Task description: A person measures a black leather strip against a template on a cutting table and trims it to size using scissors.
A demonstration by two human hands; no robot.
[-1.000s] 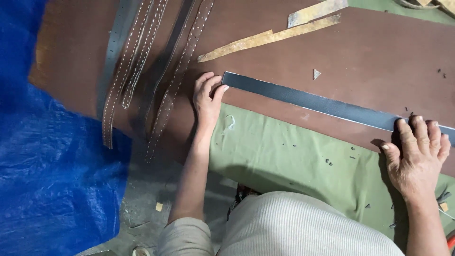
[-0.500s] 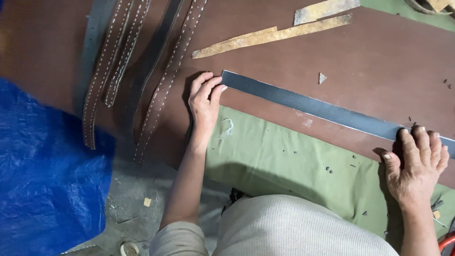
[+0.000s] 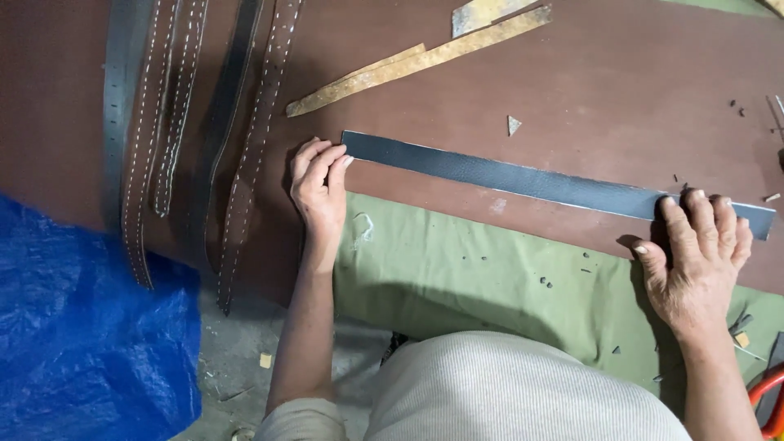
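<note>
The long dark strip lay flat across the brown tabletop. The left hand sat with its fingers curled at the strip's left end, while the right hand pressed down on the right end, fingers spread. Stitched belts hung over the left edge.

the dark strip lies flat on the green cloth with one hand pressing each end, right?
Not quite. In the head view the dark strip lies flat on the brown sheet, not the green cloth. The left hand and right hand do press its ends.
</note>
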